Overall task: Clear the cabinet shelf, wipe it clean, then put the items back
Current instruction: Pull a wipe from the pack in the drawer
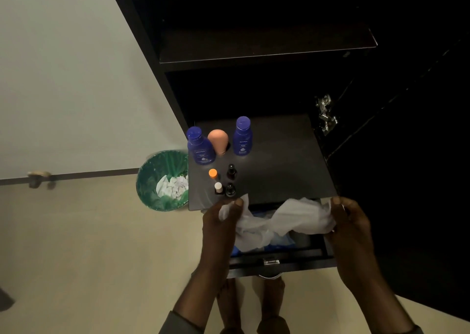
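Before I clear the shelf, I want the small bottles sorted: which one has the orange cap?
The orange-capped bottle, at the rear left of the four small ones. Beside it stands a dark dropper bottle; in front, a white-capped bottle and another dark one.

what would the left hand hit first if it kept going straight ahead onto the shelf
Probably the white-capped small bottle and the dark dropper bottle beside it: they stand at the shelf front edge just beyond the left hand, which grips the white cloth. Depth is unclear.
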Demonstrator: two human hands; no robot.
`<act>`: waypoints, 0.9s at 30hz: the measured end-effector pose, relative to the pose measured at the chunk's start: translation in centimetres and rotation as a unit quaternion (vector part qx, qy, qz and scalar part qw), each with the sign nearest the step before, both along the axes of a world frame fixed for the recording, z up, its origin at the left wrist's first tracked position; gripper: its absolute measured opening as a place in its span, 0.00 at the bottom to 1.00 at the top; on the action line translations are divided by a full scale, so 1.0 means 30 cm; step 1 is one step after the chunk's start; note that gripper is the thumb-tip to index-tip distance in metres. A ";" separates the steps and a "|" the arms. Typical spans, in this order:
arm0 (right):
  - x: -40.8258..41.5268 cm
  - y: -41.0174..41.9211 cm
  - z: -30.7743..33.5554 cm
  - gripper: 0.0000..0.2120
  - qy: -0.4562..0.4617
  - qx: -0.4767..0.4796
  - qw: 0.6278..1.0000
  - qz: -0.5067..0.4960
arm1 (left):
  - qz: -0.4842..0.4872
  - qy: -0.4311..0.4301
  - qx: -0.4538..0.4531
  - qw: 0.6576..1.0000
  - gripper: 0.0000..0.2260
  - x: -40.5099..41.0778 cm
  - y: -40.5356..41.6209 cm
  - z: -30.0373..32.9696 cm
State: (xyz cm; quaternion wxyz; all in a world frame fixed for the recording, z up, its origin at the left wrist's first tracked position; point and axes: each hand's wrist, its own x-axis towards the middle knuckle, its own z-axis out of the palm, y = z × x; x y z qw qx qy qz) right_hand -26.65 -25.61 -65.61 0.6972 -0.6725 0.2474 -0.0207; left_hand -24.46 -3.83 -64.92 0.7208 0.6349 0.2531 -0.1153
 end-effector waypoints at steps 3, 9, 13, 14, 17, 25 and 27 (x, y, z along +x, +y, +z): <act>0.010 -0.011 -0.001 0.08 0.043 0.066 0.997 -0.020 | 0.013 0.010 -0.033 0.999 0.11 0.000 -0.009 0.002; 0.021 -0.080 0.018 0.13 0.100 0.222 0.968 -0.065 | 0.093 0.033 -0.113 0.989 0.11 0.020 0.052 -0.001; 0.018 -0.084 0.018 0.13 0.136 0.237 0.962 -0.019 | 0.055 0.079 -0.128 0.987 0.13 -0.009 0.097 0.006; 0.015 -0.077 0.009 0.11 0.141 0.230 0.963 0.005 | 0.044 0.079 -0.131 0.987 0.14 -0.018 0.099 0.013; 0.023 -0.038 -0.022 0.17 0.177 0.191 0.961 0.088 | 0.016 0.088 -0.143 0.986 0.16 -0.048 0.111 0.012; 0.041 0.066 -0.163 0.20 0.257 0.020 0.953 0.158 | -0.011 0.145 -0.029 0.989 0.17 -0.048 0.076 -0.118; 0.051 0.096 -0.185 0.16 0.266 0.009 0.952 0.149 | -0.109 0.133 0.087 0.981 0.08 -0.059 0.062 -0.147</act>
